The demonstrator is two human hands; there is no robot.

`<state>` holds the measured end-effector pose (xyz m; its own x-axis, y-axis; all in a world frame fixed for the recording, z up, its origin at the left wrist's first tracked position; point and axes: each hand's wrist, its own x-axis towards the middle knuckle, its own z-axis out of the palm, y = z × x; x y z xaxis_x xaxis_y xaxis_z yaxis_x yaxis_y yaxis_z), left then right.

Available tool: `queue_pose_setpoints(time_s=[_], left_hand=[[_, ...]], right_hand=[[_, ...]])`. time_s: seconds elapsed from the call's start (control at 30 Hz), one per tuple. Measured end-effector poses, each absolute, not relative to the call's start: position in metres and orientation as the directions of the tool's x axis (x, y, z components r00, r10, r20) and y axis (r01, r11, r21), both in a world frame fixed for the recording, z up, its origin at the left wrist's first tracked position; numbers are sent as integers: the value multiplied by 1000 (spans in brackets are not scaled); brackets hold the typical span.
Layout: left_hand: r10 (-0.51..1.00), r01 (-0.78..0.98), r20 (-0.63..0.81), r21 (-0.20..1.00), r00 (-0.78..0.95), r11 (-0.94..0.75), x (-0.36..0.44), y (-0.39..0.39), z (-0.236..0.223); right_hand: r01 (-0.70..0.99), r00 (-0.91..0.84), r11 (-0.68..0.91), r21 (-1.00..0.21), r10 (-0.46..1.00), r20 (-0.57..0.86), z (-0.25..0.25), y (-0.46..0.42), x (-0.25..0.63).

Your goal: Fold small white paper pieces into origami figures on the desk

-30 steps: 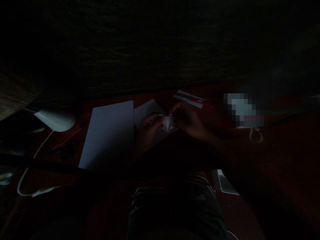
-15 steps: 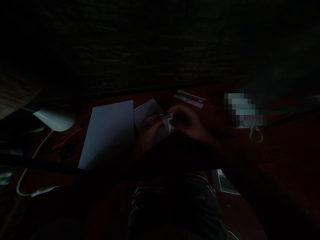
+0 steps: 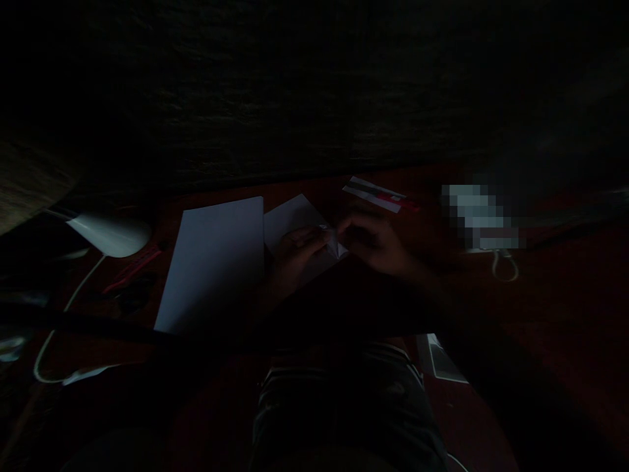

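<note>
Already folded to a point, though too dim to tell how completely, the small paper piece (image 3: 333, 246) sits pinched in the left hand (image 3: 293, 254) over the worktop's (image 3: 422, 262) loose sheet (image 3: 293, 215), the right hand (image 3: 376, 241) close by, its grip unclear.

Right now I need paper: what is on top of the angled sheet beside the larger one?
The left hand and small folded paper cover part of the angled sheet; its far corner shows. Whatever they cover is hidden; contact is unclear.
</note>
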<state>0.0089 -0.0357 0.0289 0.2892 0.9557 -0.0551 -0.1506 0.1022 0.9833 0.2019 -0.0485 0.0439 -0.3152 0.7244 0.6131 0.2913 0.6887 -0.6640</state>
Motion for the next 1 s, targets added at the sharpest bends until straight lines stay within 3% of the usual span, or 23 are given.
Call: queue_pose_setpoints(time_s=[0.3, 0.73, 1.0], left_hand=[[923, -173, -125, 965, 364, 199, 7, -31, 28], [970, -159, -95, 978, 224, 133, 8, -38, 29], [964, -148, -119, 977, 236, 157, 8, -40, 32]], right_hand=[[281, -306, 676, -681, 736, 604, 45, -48, 200], [340, -347, 720, -606, 694, 631, 44, -47, 202], [384, -308, 713, -586, 697, 647, 41, -47, 197]])
